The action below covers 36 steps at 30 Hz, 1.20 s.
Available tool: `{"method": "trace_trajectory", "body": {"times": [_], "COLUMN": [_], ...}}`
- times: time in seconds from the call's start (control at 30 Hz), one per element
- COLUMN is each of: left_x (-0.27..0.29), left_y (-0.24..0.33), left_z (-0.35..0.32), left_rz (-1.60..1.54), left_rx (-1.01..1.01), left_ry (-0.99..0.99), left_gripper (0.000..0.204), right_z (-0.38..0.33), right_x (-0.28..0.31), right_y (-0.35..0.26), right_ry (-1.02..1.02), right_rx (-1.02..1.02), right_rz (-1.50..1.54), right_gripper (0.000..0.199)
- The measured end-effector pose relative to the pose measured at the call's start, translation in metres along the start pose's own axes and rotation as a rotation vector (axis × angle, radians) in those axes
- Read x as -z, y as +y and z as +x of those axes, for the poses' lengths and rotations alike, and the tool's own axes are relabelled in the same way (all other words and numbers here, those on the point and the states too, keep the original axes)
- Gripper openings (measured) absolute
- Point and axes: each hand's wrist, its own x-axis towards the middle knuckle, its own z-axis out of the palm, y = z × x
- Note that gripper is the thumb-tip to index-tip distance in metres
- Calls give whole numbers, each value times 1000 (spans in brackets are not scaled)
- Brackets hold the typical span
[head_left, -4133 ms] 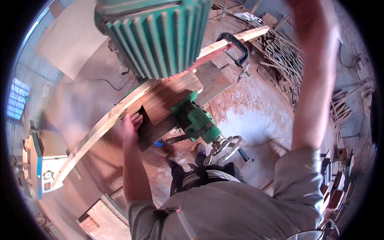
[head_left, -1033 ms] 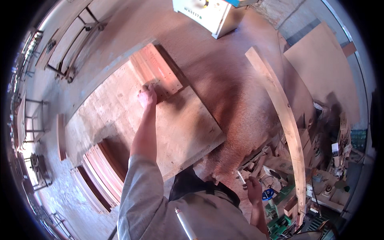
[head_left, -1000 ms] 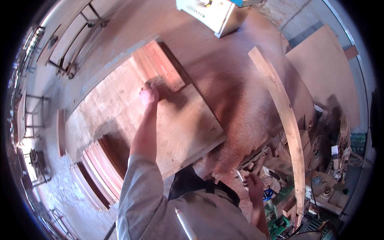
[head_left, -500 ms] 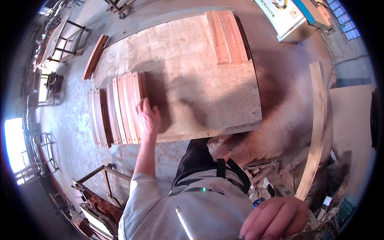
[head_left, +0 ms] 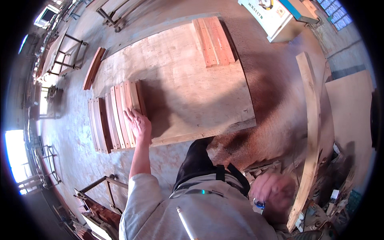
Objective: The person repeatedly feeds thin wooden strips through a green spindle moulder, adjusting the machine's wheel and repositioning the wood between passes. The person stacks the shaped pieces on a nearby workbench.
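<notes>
My left hand (head_left: pixel 139 125) rests on the right end of a row of reddish wooden slats (head_left: pixel 117 120), its fingers stretched out over their top faces. These slats lie side by side at the near left of a large plywood board (head_left: pixel 180 72), and some have small dark holes near their ends. A further group of slats (head_left: pixel 97 124) stands against their left side. Smeared by motion, my right hand (head_left: pixel 274 188) is at the lower right, away from the wood; its fingers and anything in them cannot be made out.
More reddish slats (head_left: pixel 214 42) lie at the board's far right corner, and a single slat (head_left: pixel 94 69) at its far left edge. A long pale plank (head_left: pixel 312 120) rises on the right, near scrap wood. A white and blue machine (head_left: pixel 276 20) stands beyond. Metal-framed carts (head_left: pixel 66 56) stand left.
My left hand has shifted from the right side of the slat row onto its top. My right hand has moved up and inward from the lower edge. The whole view has swung slightly.
</notes>
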Motion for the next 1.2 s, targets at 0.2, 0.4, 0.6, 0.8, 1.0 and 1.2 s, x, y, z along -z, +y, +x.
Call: {"method": "trace_trajectory", "body": {"times": [0.2,0.4,0.6,0.8,1.0,1.2], "left_x": [85,151,194,219,259,271], "left_y": [54,195,296,332,353,374], "left_z": [-6,-65,-207,-292,-362,-417], "left_rz": [-1405,-2164,-2157,-1957,-1812,-1664], "left_rx": [326,393,44,-170,-336,-412], "left_ry": [-325,-646,-1234,-1774,-1915,-2258], "left_gripper": [29,40,25,24,16,18], "right_z": [-80,-101,-195,-358,-473,-526], "right_x": [56,37,43,28,-1,-10], "right_y": [45,66,59,5,-26,-38], "right_ry": [349,408,836,1187,1468,1622], "right_rx": [-34,-143,24,-6,398,833], "right_rz": [-330,-1046,-1025,-525,-279,-18], "right_gripper": [27,50,45,31,25,23]}}
